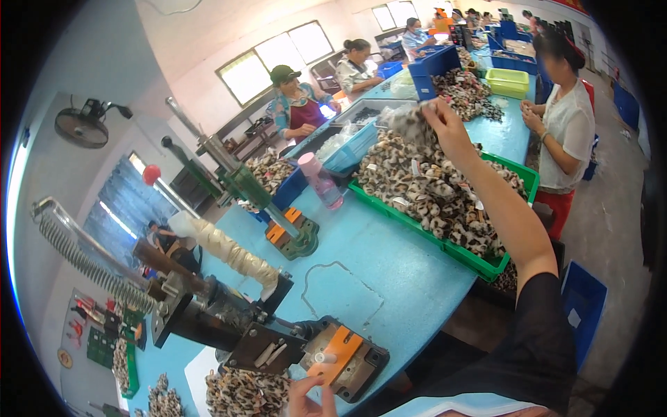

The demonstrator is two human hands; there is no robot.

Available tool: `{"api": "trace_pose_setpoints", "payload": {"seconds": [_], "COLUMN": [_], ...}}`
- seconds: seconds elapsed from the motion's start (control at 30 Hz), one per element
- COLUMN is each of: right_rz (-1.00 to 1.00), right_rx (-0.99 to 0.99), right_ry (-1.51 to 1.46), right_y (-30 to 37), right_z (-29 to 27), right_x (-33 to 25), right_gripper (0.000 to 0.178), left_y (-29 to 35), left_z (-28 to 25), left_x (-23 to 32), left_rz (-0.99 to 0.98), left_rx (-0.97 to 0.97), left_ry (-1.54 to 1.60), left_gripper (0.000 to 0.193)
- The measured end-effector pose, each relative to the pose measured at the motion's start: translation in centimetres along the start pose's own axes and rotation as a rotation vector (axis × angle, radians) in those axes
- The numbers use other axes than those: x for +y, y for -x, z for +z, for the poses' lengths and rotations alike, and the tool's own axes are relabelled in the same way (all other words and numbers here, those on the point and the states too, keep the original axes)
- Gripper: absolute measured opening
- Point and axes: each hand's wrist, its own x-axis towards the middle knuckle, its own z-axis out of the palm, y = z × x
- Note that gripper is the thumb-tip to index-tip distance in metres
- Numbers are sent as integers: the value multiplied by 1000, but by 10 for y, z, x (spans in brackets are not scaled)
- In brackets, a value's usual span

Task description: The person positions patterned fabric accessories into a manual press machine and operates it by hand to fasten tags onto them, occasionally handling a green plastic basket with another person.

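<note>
Green tray (462,256) at right held heaped spotted plush pieces (438,191), so much seemed unfinished; the near pile (246,395) was perhaps done. Outstretched, wrist bent, the right hand (446,124) grasped a blurred plush piece (408,126) above the tray; the left hand (310,402), grip unclear, hung by the orange-topped fixture (340,347).

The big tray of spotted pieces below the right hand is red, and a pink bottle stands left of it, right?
Almost: the head view shows a green tray, not red. The spotted pieces do lie below the right hand, and the pink bottle stands left.
</note>
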Motion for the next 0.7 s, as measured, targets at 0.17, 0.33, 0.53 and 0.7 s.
{"api": "trace_pose_setpoints", "payload": {"seconds": [0.17, 0.33, 0.53, 0.7], "right_rz": [432, 736, 1168, 863], "right_rx": [-1189, -1269, -1079, -1223], "right_ry": [-457, -540, -853, -649], "right_y": [135, 229, 316, 318], "right_z": [64, 110, 117, 115], "right_x": [-111, -124, -116, -148], "right_gripper": [13, 22, 35, 31], "left_y": [-15, -25, 28, 49], "left_z": [29, 31, 12, 3], "left_x": [-7, -10, -31, -43], "left_rz": [-278, -758, -781, -795], "left_rx": [-108, -240, 142, 104], "left_ry": [417, 785, 712, 812], "left_gripper": [69, 49, 40, 33]}}
